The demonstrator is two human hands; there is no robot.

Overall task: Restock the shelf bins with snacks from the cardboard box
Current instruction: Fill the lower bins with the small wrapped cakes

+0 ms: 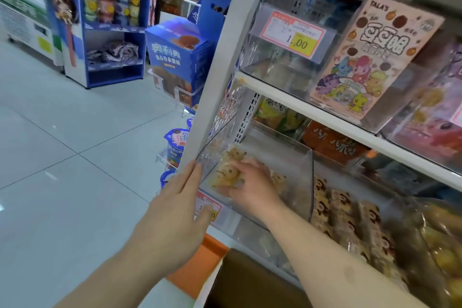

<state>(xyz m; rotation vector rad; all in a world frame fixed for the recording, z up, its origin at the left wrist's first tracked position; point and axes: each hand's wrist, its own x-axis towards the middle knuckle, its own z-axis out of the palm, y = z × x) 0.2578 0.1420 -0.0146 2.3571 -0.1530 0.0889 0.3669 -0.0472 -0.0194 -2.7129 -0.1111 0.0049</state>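
Fingers (193,172) of the left hand (175,205) lie straight against the front corner of the clear bin (287,147) I'm watching, and further right, inside it, the right hand (252,182) curls round a snack packet (225,172), with the cardboard box (250,282) below.

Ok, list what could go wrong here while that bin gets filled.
The left hand steadies the clear bin at its front corner; if it slips, the bin may shift under the push. The right hand grips a snack packet inside the bin; squeezing could crush it. The left thumb lies on the price tag and might knock it loose.
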